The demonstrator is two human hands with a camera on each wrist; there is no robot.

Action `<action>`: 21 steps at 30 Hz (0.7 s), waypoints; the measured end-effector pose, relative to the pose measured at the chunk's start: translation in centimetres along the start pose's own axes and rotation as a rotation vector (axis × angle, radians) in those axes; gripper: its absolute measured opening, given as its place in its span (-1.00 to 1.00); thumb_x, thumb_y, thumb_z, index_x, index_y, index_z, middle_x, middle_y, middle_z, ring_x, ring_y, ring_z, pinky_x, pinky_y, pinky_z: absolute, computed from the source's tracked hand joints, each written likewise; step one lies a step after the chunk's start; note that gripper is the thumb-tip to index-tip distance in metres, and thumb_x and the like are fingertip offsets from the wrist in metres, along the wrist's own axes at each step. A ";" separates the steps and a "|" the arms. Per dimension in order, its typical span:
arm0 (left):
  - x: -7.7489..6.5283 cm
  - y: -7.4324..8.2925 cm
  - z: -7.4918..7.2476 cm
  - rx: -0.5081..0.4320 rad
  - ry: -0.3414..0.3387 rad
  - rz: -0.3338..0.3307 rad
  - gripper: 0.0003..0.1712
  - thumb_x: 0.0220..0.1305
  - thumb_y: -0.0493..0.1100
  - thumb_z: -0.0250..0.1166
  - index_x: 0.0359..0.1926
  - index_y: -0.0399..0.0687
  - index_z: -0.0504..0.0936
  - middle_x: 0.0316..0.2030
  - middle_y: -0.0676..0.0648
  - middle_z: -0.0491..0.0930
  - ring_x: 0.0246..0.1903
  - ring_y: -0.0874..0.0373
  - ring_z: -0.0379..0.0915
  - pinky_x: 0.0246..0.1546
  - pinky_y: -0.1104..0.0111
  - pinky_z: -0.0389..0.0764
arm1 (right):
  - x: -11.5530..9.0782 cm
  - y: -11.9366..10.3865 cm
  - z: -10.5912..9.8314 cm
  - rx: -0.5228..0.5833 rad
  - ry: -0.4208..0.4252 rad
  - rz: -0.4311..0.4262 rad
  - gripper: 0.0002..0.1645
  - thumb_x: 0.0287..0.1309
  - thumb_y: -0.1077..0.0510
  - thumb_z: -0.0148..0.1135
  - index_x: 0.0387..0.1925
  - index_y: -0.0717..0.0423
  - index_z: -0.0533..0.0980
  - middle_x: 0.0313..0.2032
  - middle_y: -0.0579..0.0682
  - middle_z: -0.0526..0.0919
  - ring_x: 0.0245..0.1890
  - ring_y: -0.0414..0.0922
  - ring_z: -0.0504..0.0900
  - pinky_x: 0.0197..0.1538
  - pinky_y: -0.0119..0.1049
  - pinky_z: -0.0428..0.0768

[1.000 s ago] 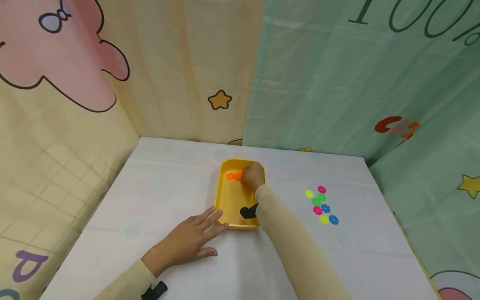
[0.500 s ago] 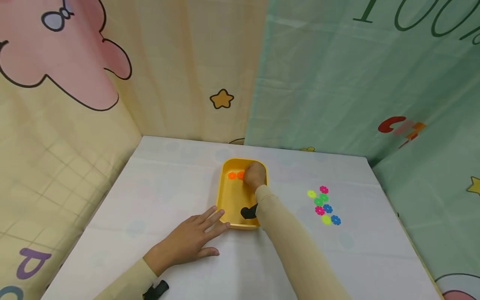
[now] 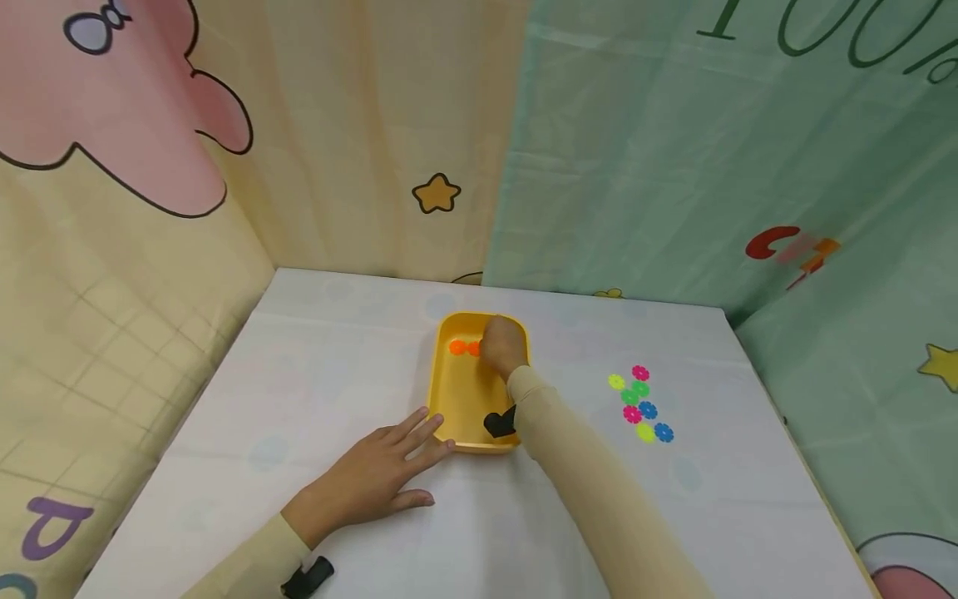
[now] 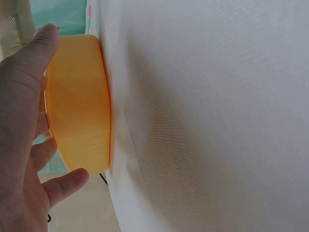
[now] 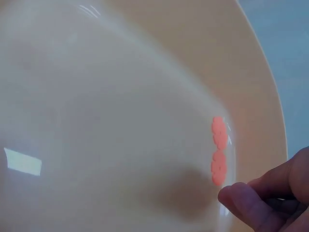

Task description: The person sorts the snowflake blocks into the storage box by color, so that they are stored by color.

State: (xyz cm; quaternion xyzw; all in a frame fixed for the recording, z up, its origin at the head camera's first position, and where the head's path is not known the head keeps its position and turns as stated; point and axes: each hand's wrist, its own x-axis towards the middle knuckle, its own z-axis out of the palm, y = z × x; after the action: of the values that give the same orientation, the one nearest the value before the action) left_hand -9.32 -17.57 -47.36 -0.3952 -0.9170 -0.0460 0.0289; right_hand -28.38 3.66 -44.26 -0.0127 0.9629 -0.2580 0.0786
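Note:
A yellow tray stands mid-table. Two small orange flower-shaped discs touch end to end inside it, near its far end. My right hand reaches into the tray just right of them. In the right wrist view its fingers are curled with thumb and fingertips together, close beside the nearer disc; anything between them is hidden. My left hand has its fingers spread, with fingertips at the tray's near left corner. The left wrist view shows those fingers against the tray's outer wall.
To the right of the tray, several flower-shaped discs lie on the white table, among them a pink disc, a green disc, a blue disc and a yellow disc. Printed curtains hang behind the table.
The head view shifts slightly. My right hand stays by the orange discs with only small movement, and a little gap now shows between the two discs. The left hand keeps its place.

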 end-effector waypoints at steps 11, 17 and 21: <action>0.1 0.1 -0.1 -0.023 0.015 0.003 -0.15 0.37 0.45 0.09 0.56 0.28 0.26 0.58 -0.12 0.11 0.57 -0.10 -0.04 0.22 0.03 0.55 | -0.2 1.9 -5.0 0.067 0.208 -0.130 -0.68 0.35 0.34 0.04 -0.40 0.28 0.69 -0.45 0.08 0.65 -0.51 -0.10 0.48 -0.33 -0.27 0.56; -0.1 -0.2 0.1 -0.009 0.029 0.008 -0.15 0.38 0.45 0.08 0.56 0.27 0.24 0.58 -0.13 0.10 0.57 -0.11 -0.06 0.22 0.03 0.55 | -0.6 5.0 -8.4 0.183 0.257 -0.054 -0.71 0.38 0.22 0.09 -0.10 0.18 0.72 -0.19 0.12 0.77 -0.29 0.00 0.78 -0.18 -0.11 0.72; 0.0 -0.1 0.1 -0.005 0.055 0.022 -0.15 0.38 0.46 0.07 0.55 0.26 0.26 0.57 -0.15 0.13 0.56 -0.13 -0.02 0.19 0.04 0.58 | -1.3 8.1 -10.3 0.207 0.254 0.016 -0.72 0.37 0.19 0.11 -0.11 0.17 0.71 -0.19 0.13 0.77 -0.26 0.02 0.78 -0.21 -0.12 0.70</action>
State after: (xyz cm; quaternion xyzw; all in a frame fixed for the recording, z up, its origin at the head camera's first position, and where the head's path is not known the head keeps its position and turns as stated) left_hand -9.41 -17.64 -47.51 -0.4038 -0.9114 -0.0588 0.0537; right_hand -28.60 15.87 -39.36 0.0360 0.9334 -0.3547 -0.0408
